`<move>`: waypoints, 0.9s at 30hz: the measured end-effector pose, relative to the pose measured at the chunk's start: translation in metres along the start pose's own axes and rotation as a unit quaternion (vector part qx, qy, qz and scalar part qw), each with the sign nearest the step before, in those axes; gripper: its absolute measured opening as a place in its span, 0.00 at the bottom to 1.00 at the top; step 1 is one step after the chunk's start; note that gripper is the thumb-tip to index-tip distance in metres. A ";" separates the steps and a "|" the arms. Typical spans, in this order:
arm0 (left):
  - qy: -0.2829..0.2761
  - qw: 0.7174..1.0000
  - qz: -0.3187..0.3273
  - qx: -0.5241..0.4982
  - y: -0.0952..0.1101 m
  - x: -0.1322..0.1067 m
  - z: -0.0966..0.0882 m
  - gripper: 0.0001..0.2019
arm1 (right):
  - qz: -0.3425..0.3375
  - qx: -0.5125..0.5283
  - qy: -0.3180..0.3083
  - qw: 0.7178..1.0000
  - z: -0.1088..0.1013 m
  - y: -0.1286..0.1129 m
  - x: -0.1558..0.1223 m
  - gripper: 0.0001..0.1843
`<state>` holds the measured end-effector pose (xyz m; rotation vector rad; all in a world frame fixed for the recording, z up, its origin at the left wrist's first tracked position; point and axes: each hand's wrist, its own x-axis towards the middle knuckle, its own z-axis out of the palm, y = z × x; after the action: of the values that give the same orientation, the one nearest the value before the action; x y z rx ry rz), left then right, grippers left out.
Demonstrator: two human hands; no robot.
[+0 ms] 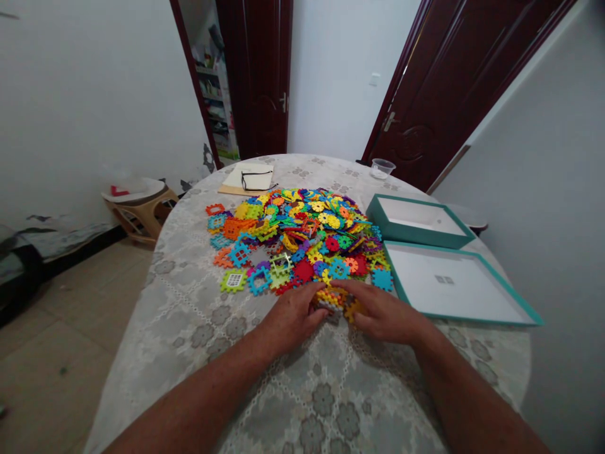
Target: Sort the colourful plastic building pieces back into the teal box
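Note:
At the near edge of a heap of colourful plastic interlocking pieces [309, 227], both hands meet around a small joined cluster of yellow, orange and grey pieces [331, 300]. My left hand [295, 315] grips its left side, thumb and fingers closed on it. On the other side my right hand [382, 312] has its index finger over the top and its thumb by a yellow-orange interlocking piece [352, 310], which it pinches against the cluster. The fingers hide part of the cluster. A blue square piece [382, 279] lies just beyond my right hand.
Right of the heap stand a teal-edged box [416, 228] and its white-lined lid [439, 296]. Glasses [258, 181] rest on a notebook [231, 183] at the back left. A clear plastic bowl [382, 168] sits near the far edge of the cloth-covered table [283, 397].

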<state>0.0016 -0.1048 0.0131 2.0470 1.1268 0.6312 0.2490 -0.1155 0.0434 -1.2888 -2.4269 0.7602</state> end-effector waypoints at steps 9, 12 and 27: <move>-0.006 1.000 0.000 -0.006 0.003 0.001 -0.003 0.17 | -0.049 0.036 0.004 0.998 -0.002 -0.004 0.006 0.35; -0.009 1.000 0.006 -0.007 0.005 0.000 -0.005 0.14 | -0.036 0.019 0.071 0.997 0.000 0.008 0.007 0.28; 0.028 0.999 0.033 -0.006 -0.001 -0.001 0.001 0.26 | 0.042 0.159 0.132 0.977 0.023 -0.002 0.016 0.20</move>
<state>0.0011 -0.1056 0.0119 2.0761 1.0881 0.7305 0.2279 -0.1106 0.0262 -1.2778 -1.9605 0.8939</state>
